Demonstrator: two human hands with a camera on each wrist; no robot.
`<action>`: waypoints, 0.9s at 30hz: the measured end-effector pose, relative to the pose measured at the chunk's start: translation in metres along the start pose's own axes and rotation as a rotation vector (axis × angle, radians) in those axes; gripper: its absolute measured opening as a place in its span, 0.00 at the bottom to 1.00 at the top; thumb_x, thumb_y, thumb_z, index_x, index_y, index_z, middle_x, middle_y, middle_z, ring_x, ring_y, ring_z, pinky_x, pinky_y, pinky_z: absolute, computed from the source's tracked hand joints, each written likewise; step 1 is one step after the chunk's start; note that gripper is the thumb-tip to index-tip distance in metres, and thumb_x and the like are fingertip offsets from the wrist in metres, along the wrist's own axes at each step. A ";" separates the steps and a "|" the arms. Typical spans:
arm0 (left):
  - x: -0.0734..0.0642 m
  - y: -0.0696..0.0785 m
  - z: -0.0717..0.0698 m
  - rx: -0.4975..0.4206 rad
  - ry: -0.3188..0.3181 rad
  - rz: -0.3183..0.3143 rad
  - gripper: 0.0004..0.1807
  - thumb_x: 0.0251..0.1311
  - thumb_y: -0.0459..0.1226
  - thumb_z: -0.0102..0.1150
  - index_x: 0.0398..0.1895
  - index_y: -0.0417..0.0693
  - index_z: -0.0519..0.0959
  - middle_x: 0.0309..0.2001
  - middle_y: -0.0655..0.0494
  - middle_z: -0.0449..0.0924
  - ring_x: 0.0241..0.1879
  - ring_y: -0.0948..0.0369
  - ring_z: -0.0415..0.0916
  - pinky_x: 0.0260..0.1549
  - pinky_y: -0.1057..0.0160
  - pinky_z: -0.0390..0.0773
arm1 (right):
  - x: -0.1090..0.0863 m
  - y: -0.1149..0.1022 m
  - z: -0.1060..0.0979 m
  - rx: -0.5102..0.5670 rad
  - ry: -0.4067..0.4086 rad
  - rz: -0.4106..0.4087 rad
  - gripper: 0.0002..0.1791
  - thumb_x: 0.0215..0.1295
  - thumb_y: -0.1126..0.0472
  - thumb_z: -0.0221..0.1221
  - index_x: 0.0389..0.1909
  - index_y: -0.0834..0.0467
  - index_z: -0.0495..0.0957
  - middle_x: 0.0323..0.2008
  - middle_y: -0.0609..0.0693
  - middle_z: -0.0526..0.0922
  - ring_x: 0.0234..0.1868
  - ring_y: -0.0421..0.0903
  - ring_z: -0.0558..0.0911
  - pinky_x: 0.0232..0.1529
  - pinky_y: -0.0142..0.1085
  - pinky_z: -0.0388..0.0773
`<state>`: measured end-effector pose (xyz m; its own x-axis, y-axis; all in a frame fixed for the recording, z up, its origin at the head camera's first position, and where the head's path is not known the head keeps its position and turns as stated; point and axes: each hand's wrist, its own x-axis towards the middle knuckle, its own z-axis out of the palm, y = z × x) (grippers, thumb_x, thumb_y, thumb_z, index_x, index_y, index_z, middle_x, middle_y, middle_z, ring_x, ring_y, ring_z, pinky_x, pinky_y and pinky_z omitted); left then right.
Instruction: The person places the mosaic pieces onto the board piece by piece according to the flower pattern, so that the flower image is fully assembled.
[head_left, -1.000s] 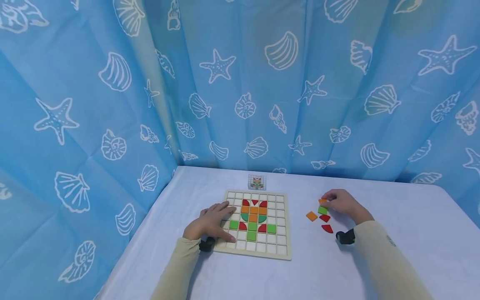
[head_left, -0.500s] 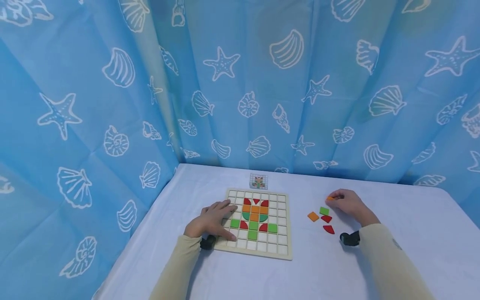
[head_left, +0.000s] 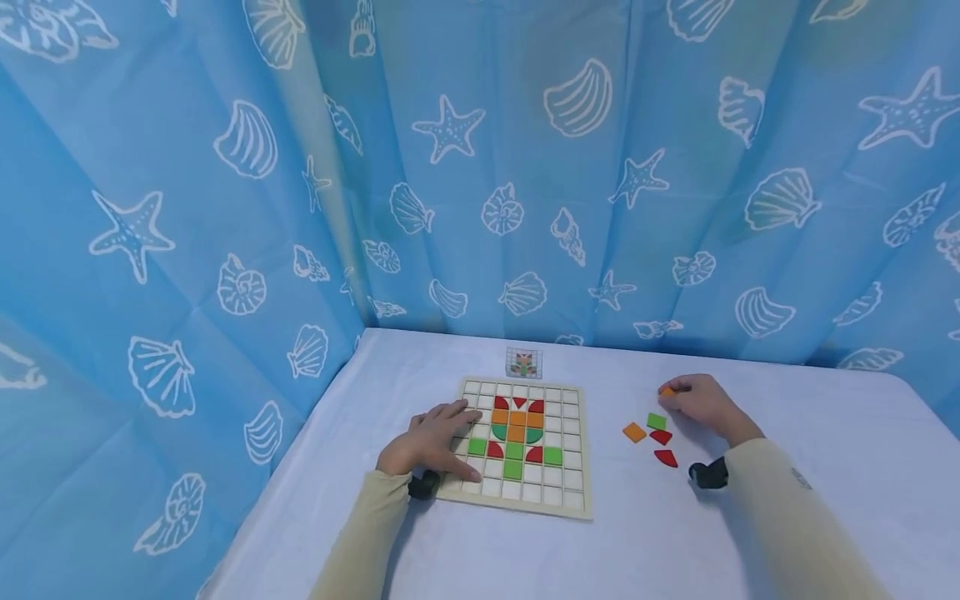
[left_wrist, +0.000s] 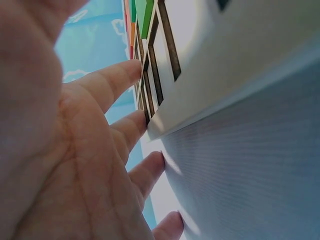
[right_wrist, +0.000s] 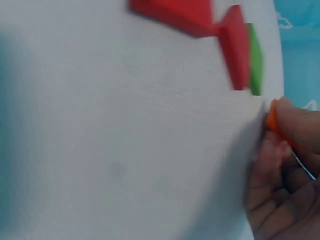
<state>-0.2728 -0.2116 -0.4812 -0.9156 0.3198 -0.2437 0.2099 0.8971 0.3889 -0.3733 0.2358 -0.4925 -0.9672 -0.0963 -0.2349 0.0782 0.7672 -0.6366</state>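
My left hand [head_left: 435, 442] lies with spread fingers over the left edge of a wooden grid board [head_left: 587, 450]. In the left wrist view two fingertips [left_wrist: 134, 70] touch the board, while the lower ones reach the table beside it. Red, orange and green tiles form a flower-like pattern in the board's middle. To the right, my right hand [head_left: 705, 406] pinches a small orange tile [head_left: 668, 392] between thumb and fingers; the hand hides part of it. Nearest to that hand lie a green tile [head_left: 657, 422], a red tile [head_left: 661, 437] and another red tile [head_left: 665, 458].
A loose orange tile [head_left: 634, 432] lies between the board and the red tiles. Behind the board is a small pattern card [head_left: 523, 363] with a similar picture. A blue shell-print curtain [head_left: 465, 167] closes off the back and left of the white table [head_left: 600, 558].
My right hand has lifted the orange tile away from beside the green tile, uncovering the green one. The left hand keeps its place on the board. The head view has shifted slightly.
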 end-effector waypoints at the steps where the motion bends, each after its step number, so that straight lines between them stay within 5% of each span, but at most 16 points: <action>1: 0.000 0.001 0.000 -0.005 0.003 0.001 0.56 0.41 0.61 0.75 0.75 0.62 0.60 0.79 0.53 0.50 0.77 0.45 0.46 0.69 0.35 0.52 | -0.001 -0.002 -0.002 -0.015 0.000 -0.006 0.25 0.68 0.54 0.60 0.59 0.67 0.73 0.53 0.67 0.75 0.49 0.59 0.74 0.48 0.47 0.80; 7: 0.001 0.003 0.000 -0.008 -0.010 0.003 0.56 0.41 0.61 0.75 0.76 0.62 0.59 0.79 0.53 0.49 0.77 0.45 0.45 0.69 0.35 0.51 | -0.004 -0.024 -0.007 -0.084 0.013 -0.097 0.21 0.69 0.60 0.58 0.57 0.69 0.74 0.48 0.66 0.79 0.40 0.52 0.79 0.40 0.39 0.83; 14: 0.006 0.002 -0.001 0.006 0.014 0.013 0.56 0.41 0.61 0.76 0.76 0.63 0.59 0.79 0.53 0.50 0.77 0.45 0.46 0.68 0.36 0.53 | -0.009 -0.062 -0.005 -0.098 0.038 -0.200 0.20 0.71 0.61 0.55 0.60 0.66 0.74 0.51 0.66 0.79 0.43 0.54 0.80 0.42 0.41 0.84; 27: 0.008 -0.003 0.005 0.024 0.013 0.000 0.56 0.41 0.62 0.75 0.76 0.62 0.60 0.79 0.53 0.51 0.77 0.46 0.47 0.68 0.35 0.53 | -0.019 -0.117 0.031 -0.147 0.122 -0.341 0.15 0.71 0.63 0.56 0.55 0.63 0.76 0.51 0.62 0.81 0.49 0.56 0.79 0.50 0.48 0.82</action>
<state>-0.2792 -0.2104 -0.4885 -0.9199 0.3160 -0.2324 0.2177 0.9042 0.3676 -0.3568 0.1286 -0.4363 -0.9539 -0.2926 0.0669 -0.2800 0.7877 -0.5487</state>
